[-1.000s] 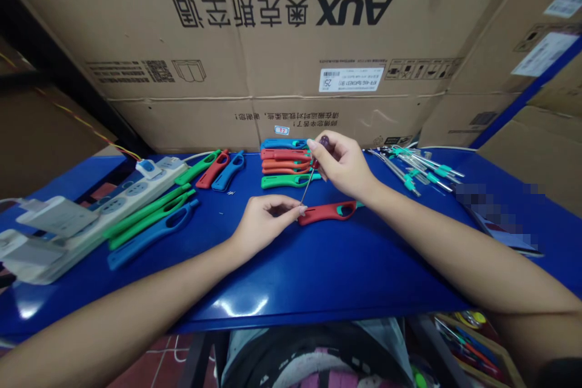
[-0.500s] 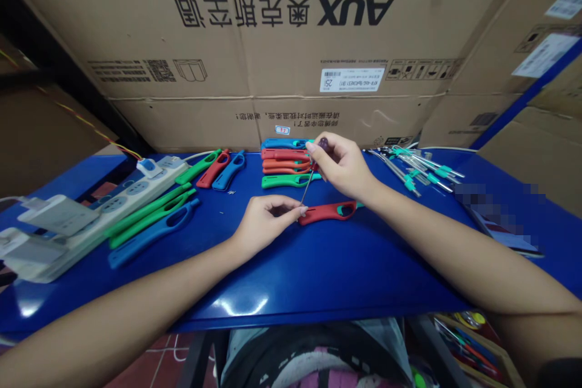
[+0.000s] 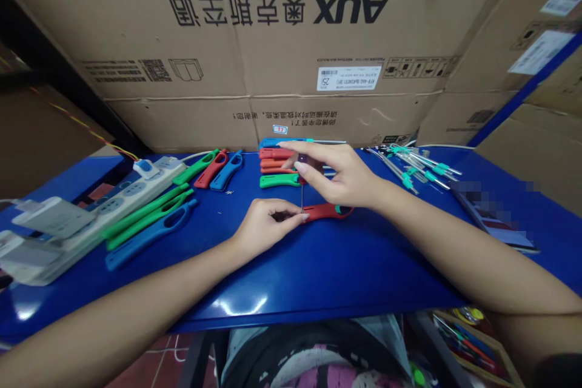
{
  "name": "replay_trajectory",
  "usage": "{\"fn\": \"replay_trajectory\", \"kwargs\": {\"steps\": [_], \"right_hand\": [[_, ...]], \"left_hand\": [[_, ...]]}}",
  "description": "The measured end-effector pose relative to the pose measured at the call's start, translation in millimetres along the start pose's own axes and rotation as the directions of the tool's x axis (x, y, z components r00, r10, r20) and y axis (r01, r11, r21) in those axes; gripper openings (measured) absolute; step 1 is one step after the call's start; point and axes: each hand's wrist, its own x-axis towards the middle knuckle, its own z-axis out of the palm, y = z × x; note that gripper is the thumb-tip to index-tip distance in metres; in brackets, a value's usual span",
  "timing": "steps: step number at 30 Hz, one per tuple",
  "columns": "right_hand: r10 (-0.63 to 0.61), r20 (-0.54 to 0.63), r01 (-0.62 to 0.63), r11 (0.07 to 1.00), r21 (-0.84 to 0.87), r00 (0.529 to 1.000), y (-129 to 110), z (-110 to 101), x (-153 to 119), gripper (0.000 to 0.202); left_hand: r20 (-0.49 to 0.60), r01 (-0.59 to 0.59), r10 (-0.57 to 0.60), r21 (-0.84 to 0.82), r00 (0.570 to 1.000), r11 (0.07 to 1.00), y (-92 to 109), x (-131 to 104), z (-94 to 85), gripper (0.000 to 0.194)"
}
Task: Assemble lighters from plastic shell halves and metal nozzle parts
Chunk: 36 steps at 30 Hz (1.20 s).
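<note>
My left hand (image 3: 264, 223) is closed in a pinch on the left end of a red utility lighter (image 3: 322, 212), which lies on the blue tabletop. My right hand (image 3: 348, 177) grips the dark handle of a screwdriver (image 3: 302, 194) between thumb and fingers, its index finger stretched out to the left. The shaft stands nearly upright, its tip down at the lighter's left end beside my left fingertips. Whether the tip sits in a screw is hidden. Just behind my right hand lies a row of blue, red, orange and green lighters (image 3: 278, 180).
At the left, a white power strip (image 3: 131, 189) with plugged-in chargers lies near green and blue lighter shells (image 3: 150, 233). More coloured shells (image 3: 213, 170) and tiny screws (image 3: 230, 193) lie behind. Metal lighter tubes (image 3: 421, 167) are piled at right, near a pixelated flat object (image 3: 495, 218). Cardboard (image 3: 273, 60) walls the back.
The screwdriver has gone from leaning right to nearly upright. My right hand has shifted lower, with its index finger now extended. My left hand stays on the red lighter.
</note>
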Motion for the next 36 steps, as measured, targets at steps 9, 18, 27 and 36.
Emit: {"fn": "replay_trajectory", "kwargs": {"steps": [9,18,27,36], "right_hand": [[0.027,0.011,-0.027,0.999,0.047,1.0,3.4,-6.7,3.5,0.014],[0.044,-0.001,-0.044,0.998,-0.048,0.999,12.0,-3.0,1.0,0.016],[0.029,0.024,-0.028,0.999,-0.042,0.999,16.9,0.9,-1.1,0.017],[0.028,0.025,-0.028,0.999,-0.025,0.999,14.8,0.7,-0.6,0.016]], "left_hand": [[-0.033,-0.076,0.08,0.115,0.996,0.99,-2.9,3.6,-2.8,0.019],[0.135,-0.165,0.139,0.205,0.981,0.965,-14.4,3.4,-0.4,0.043],[0.156,-0.17,0.138,0.217,0.978,0.961,-12.0,4.5,-2.0,0.032],[0.168,-0.184,0.147,0.226,0.975,0.957,-10.8,4.2,-2.4,0.03]]}}
